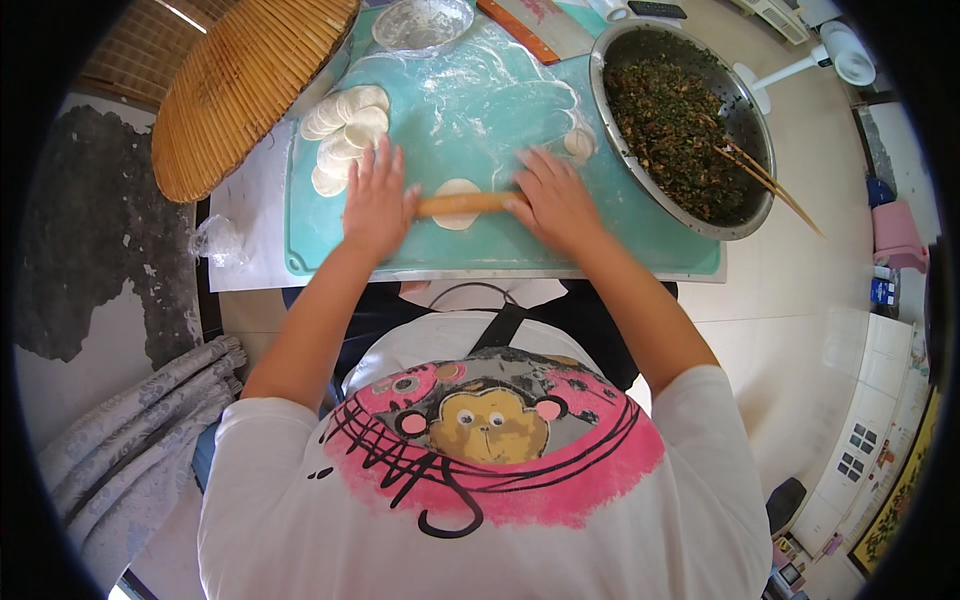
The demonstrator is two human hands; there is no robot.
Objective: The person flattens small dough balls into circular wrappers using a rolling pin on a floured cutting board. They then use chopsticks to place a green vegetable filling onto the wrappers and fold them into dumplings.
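Note:
A wooden rolling pin [469, 203] lies crosswise over a round, flat dough wrapper [457, 223] on a floured turquoise board [495, 259]. My left hand [377, 202] rests palm down on the pin's left end, fingers stretched forward. On the right end presses my right hand [559, 201], its fingers slightly blurred. Both palms hide the pin's ends. Beside my left fingertips, overlapping dough wrappers [337, 116] are fanned out; the fingertips are close to the nearest ones, and I cannot tell whether they touch. A small piece of dough [579, 142] sits just beyond my right hand.
A large steel bowl [598, 94] of chopped filling [664, 124], with chopsticks [780, 193], stands on the right. At the back are a floury bowl [422, 22] and a cleaver [551, 30]. A round slatted tray [255, 90] rises at left, near crumpled clear plastic [220, 241].

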